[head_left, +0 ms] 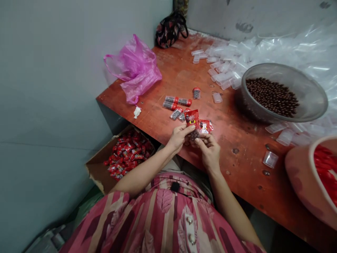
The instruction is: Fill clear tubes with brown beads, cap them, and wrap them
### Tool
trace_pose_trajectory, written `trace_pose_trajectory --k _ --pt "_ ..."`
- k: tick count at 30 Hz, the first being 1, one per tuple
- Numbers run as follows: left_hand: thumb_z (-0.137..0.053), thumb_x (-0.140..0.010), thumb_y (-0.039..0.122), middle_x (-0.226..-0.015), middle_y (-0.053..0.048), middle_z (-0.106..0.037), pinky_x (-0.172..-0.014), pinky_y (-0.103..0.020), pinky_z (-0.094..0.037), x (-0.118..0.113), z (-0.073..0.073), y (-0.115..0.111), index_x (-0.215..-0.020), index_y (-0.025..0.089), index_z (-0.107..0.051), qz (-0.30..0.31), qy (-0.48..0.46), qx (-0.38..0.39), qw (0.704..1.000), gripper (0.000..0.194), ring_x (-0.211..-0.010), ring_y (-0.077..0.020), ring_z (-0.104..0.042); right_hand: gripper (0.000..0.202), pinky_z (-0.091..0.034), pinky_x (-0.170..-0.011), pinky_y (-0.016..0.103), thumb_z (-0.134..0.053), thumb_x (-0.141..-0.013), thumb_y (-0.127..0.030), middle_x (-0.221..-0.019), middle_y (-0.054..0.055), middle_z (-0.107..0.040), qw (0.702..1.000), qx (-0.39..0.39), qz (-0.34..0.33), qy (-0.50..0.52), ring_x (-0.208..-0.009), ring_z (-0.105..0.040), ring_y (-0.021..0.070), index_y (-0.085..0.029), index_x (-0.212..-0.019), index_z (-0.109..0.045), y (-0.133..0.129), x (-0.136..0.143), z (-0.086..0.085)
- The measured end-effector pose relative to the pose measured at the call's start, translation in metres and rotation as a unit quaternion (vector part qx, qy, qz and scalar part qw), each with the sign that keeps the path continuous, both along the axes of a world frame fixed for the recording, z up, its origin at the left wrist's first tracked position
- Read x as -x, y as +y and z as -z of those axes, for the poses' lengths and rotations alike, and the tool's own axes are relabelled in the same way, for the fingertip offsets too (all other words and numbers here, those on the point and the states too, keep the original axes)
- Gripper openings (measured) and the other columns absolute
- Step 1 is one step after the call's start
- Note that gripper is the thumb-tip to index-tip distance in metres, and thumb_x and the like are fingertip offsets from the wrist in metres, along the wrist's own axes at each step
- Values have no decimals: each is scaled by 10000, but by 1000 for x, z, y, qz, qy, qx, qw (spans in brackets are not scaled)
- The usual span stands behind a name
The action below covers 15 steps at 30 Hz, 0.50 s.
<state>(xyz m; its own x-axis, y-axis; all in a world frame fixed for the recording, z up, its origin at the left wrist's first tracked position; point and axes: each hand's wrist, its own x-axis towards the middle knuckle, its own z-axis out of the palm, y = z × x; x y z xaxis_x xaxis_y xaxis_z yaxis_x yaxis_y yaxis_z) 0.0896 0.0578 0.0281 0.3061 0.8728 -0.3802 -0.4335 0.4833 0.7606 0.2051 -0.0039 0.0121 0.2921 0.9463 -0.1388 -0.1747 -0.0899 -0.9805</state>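
Observation:
In front of my body, my left hand pinches a red printed wrapper, its thumb lying across the lower edge. Dark round candies show through a clear container just below the red print. My right hand is closed on the lower end of that container, thumb on top. How far the container sits inside the wrapper I cannot tell. More red wrappers lie on the table behind my right fingers. Several filled containers with red caps lie beyond my hands, one of them apart.
A grey bowl of dark candies and a pink tub of red pieces stand right. Empty clear containers are heaped behind. A pink plastic bag lies left. Below the table edge, a cardboard box holds red-wrapped packs.

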Motion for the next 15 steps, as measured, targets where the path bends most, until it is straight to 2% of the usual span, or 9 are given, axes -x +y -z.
trace_pose_trajectory --k 4,9,15 --pt "-781 -611 495 -598 -16 -625 -427 -204 -429 -2 3 1 -733 114 -601 2 -14 5 1000 439 -463 -97 -557 288 -563 -602 290 -775 -677 -346 -692 -14 -691 1000 -1 12 4 -563 -643 130 -190 -878 -639 2 4 0" --pt "-812 -580 454 -551 -9 -606 -357 -217 -375 2 5 4 -751 113 -590 45 0 1 999 441 -394 -120 -537 276 -548 -543 280 -779 -668 -354 -659 -21 -683 999 -14 31 15 -519 -626 124 -184 -837 -643 8 5 3" --pt "-832 -549 434 -560 7 -598 -383 -206 -370 0 1 -1 -741 115 -576 11 3 13 1000 452 -400 -91 -522 267 -536 -550 286 -771 -685 -373 -646 -21 -668 998 -34 32 -37 -530 -622 131 -184 -819 -639 7 3 9"
